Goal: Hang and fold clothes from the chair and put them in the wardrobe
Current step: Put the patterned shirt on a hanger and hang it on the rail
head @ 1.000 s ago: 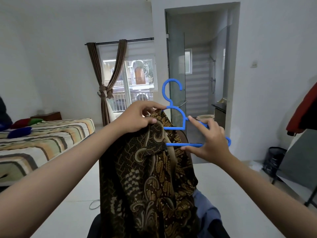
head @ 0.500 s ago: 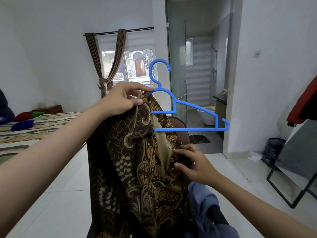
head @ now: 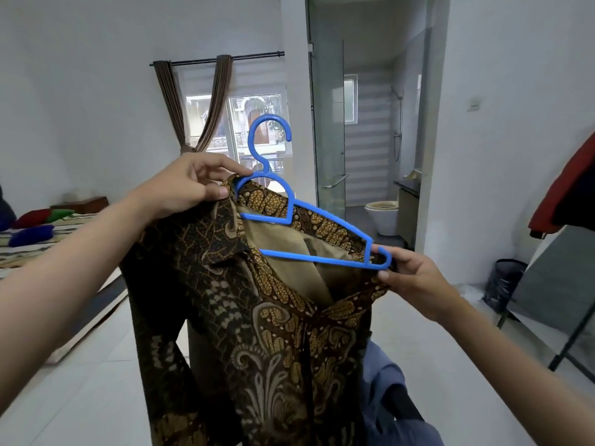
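A brown and gold batik shirt (head: 257, 310) hangs in front of me, its tan lining showing at the open neck. A blue plastic hanger (head: 291, 206) sits partly inside the collar, hook up. My left hand (head: 190, 188) pinches the shirt's left shoulder together with the hanger near the hook. My right hand (head: 412, 275) grips the hanger's right end and the fabric of the right shoulder. A blue garment (head: 383, 381) lies below on the dark chair (head: 409, 403), mostly hidden by the shirt.
A bed with a striped cover (head: 38, 246) stands at the left. A curtained window (head: 238, 123) is behind, and a glass bathroom door (head: 328, 123) with a toilet (head: 383, 215) beyond. A red garment (head: 566, 194) hangs at right over a black metal frame (head: 570, 342). A dark bin (head: 505, 281) sits by the wall.
My right hand rose from the shirt front to the hanger's right end and pulled the right shoulder over it. The collar now spreads open along the hanger.
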{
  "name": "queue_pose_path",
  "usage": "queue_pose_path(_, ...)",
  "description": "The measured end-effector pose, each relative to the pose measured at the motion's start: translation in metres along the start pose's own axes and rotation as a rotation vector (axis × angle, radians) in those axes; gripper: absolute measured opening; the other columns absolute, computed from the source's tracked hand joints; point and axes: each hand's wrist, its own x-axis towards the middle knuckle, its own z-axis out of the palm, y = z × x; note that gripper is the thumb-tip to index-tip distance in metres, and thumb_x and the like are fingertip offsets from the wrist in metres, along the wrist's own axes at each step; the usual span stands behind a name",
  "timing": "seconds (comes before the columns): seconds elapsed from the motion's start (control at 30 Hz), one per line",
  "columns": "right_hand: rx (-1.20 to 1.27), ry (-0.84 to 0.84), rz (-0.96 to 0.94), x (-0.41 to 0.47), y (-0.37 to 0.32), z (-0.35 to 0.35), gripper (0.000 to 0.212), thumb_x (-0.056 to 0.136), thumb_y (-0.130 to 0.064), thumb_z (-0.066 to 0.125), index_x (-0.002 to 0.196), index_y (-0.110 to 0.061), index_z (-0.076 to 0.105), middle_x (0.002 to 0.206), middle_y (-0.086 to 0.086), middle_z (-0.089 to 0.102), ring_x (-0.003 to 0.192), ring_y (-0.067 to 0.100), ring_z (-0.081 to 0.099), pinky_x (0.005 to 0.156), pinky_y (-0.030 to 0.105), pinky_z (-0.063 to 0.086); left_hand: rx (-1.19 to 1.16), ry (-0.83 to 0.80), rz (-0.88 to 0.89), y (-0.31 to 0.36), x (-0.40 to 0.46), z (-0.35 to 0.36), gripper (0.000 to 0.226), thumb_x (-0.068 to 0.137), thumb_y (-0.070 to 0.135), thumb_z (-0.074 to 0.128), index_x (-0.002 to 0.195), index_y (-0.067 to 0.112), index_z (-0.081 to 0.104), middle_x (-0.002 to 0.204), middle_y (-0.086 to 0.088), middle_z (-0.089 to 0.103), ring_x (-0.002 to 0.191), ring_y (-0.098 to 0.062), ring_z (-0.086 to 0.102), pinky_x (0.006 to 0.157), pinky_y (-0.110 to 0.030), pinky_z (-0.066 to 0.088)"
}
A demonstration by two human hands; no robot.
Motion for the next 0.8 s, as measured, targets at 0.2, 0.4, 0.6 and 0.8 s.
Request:
queue_pose_path(0.2,-0.022,0.068,0.074,-0.003,-0.013,-0.004,0.065,0.046,-0.048,0.091,0.101,-0.018,0.075,0.105,0.012,0.072,0.09,0.022,0.069,0.07,0.029,0.057,0.053,0.0,0.009,-0.001,0.0,0.006,0.06,0.081,-0.018,0.056,0.095,0.038,0.072,0.101,0.014,0.072,0.101,-0.003,0.063,0.093,-0.016,0.046)
queue_pose_path(0.4,-0.326,0.404,-0.027,0.0,-0.023,0.003,0.024,0.059,-0.019,0.088,0.08,-0.027,0.078,0.087,0.007,0.075,0.08,0.023,0.07,0.072,0.043,0.059,0.211,0.146,-0.017,-0.007,0.007,0.035,0.059,0.081,-0.015,0.056,0.097,0.04,0.07,0.108,0.0,0.068,0.112,-0.016,0.059,0.106,-0.035,0.04)
queue_pose_path(0.6,-0.476,0.509,-0.126,0.001,-0.027,0.022,0.032,0.072,-0.002,0.078,0.093,-0.025,0.072,0.1,0.003,0.072,0.091,0.01,0.069,0.079,0.027,0.058,0.406,0.381,-0.083,-0.006,0.004,0.079,0.053,0.077,-0.007,0.054,0.102,0.037,0.069,0.099,0.005,0.069,0.076,-0.006,0.059,0.078,-0.027,0.048)
queue_pose_path(0.8,-0.617,0.306,-0.243,-0.002,-0.021,0.058,0.032,0.071,-0.005,0.08,0.098,-0.021,0.073,0.097,-0.005,0.072,0.094,0.007,0.067,0.084,0.023,0.053,0.362,0.526,-0.054,-0.001,0.003,0.103,0.052,0.074,-0.008,0.052,0.101,0.033,0.068,0.086,0.007,0.064,0.057,0.013,0.052,0.065,-0.019,0.042)
